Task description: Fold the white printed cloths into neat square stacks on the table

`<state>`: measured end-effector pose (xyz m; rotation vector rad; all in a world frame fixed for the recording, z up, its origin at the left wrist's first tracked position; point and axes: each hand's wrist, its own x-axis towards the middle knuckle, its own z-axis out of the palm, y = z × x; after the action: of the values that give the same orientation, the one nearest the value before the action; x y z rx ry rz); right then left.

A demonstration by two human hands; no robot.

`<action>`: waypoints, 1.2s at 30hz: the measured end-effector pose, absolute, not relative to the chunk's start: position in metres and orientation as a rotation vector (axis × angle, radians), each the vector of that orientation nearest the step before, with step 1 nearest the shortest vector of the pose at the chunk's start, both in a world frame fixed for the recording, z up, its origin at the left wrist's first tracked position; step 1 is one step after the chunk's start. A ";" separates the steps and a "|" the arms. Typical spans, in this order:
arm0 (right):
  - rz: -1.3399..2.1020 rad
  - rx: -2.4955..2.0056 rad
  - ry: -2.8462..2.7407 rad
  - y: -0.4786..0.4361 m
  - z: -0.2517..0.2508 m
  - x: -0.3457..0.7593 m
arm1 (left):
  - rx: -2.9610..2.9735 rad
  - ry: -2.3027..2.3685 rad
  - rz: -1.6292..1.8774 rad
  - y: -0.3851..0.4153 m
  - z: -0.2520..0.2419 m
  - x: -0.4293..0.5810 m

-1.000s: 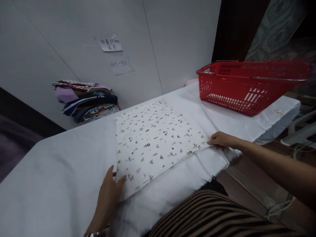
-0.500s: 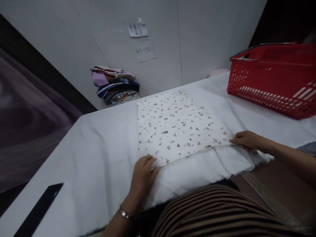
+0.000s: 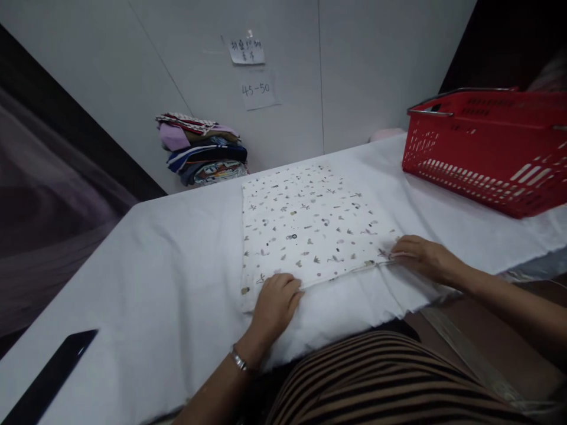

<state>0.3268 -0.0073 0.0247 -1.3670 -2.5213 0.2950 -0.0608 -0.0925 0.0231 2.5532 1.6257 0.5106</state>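
Observation:
A white cloth with small printed motifs [image 3: 301, 218] lies flat, roughly square, on the white-covered table [image 3: 163, 283]. My left hand [image 3: 277, 301] is at its near edge, left of the middle; the fingers are curled over the edge with the thumb close by. Left of that hand, the cloth's near left corner lies flat. At the near right corner my right hand [image 3: 419, 257] pinches the cloth between thumb and fingers, and the corner is slightly bunched there. The undersides of the fingers are hidden on both hands.
A red plastic basket [image 3: 482, 150] stands on the table at the right. Beyond the far edge is a pile of folded fabrics [image 3: 204, 150] against the wall. A dark flat object [image 3: 53, 372] lies at the near left. Handwritten papers [image 3: 257, 91] hang on the wall.
My left hand has moved right along the near edge, uncovering the near left corner. My right hand has shifted left, drawing in the right corner. The view has moved slightly.

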 end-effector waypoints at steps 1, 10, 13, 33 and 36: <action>0.327 -1.219 -2.572 -0.008 0.022 0.322 | 2.561 1.592 0.497 -0.088 0.025 -0.049; 0.355 -0.997 -2.649 0.002 0.017 0.305 | 2.655 1.413 0.359 -0.044 0.021 0.022; 0.388 -1.020 -2.646 0.003 0.019 0.304 | 2.637 1.404 0.347 -0.041 0.019 0.023; 0.168 -0.910 -2.693 -0.005 0.019 0.297 | 2.853 1.411 0.229 -0.044 0.016 0.039; 0.161 -0.927 -2.701 -0.004 0.019 0.295 | 2.889 1.403 0.246 -0.041 0.013 0.042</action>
<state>0.2952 -0.0039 0.0191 -0.9269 -2.7006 0.1610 0.0418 -0.0412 0.0129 2.8887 1.4028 0.2461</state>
